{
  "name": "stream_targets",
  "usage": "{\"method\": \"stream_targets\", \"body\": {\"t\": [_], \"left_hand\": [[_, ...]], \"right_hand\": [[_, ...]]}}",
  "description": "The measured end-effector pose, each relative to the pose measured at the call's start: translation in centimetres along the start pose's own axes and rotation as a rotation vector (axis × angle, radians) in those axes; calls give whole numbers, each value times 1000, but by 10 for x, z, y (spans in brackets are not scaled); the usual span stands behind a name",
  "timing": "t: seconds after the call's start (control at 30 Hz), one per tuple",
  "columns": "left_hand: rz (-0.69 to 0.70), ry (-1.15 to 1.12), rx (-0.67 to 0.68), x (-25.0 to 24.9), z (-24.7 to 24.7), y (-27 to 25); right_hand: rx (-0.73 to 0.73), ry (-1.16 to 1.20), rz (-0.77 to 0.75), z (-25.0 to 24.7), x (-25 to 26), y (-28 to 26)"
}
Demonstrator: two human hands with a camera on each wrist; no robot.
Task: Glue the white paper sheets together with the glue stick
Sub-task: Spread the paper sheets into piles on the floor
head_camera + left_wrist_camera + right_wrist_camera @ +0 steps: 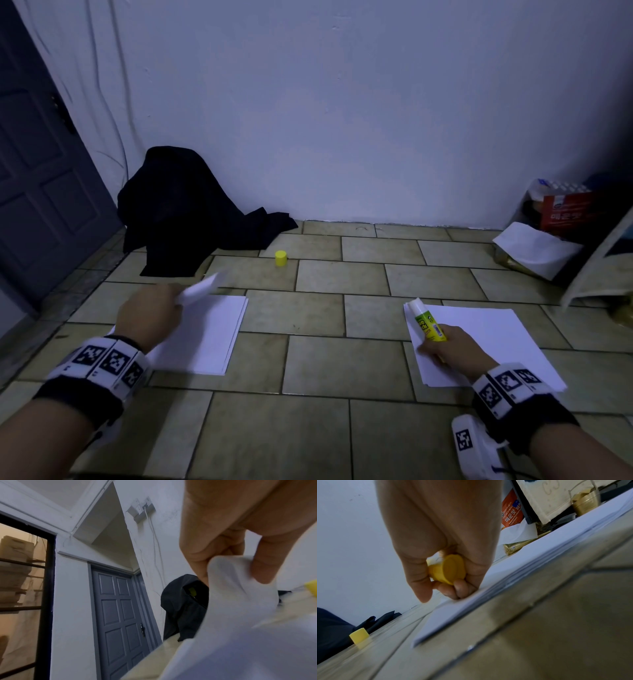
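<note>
Right grip (445,346) around glue stick (428,323)

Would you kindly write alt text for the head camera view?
Over a tiled floor, the right hand holds an uncapped glue stick above one paper stack; the left hand lifts a sheet from another. A yellow cap stands beyond.
</note>
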State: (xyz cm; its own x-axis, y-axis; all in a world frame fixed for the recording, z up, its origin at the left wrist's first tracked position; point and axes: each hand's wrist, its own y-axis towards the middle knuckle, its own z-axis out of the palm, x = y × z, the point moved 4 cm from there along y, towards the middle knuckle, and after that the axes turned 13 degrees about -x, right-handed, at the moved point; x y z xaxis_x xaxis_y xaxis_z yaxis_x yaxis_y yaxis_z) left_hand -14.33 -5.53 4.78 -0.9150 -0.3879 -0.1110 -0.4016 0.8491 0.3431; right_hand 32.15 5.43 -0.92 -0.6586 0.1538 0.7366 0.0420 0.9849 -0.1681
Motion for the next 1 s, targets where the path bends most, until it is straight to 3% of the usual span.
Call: {"method": "stream_targets", "body": {"t": [0.2, 0.3, 0.43, 0.6, 0.7, 0.87, 1.0], "left_hand": [[78, -72, -317, -36, -70, 8], [188, -84, -376, -72, -84, 9], [279, -125, -239, -114, -66, 1], [537, -45, 31, -186, -22, -42], [535, -1, 223, -216, 9, -60], [511, -148, 486, -239, 30, -83], [426, -299, 447, -218, 25, -71]], "right_hand": [[6, -14, 4, 1, 1, 0], [5, -35, 9, 0, 2, -1], [8, -35, 14, 1, 2, -1], [18, -1, 25, 0, 1, -1], [17, 8, 25, 0, 1, -3], [13, -4, 6, 0, 2, -3], [13, -41, -32, -1, 4, -3]]}}
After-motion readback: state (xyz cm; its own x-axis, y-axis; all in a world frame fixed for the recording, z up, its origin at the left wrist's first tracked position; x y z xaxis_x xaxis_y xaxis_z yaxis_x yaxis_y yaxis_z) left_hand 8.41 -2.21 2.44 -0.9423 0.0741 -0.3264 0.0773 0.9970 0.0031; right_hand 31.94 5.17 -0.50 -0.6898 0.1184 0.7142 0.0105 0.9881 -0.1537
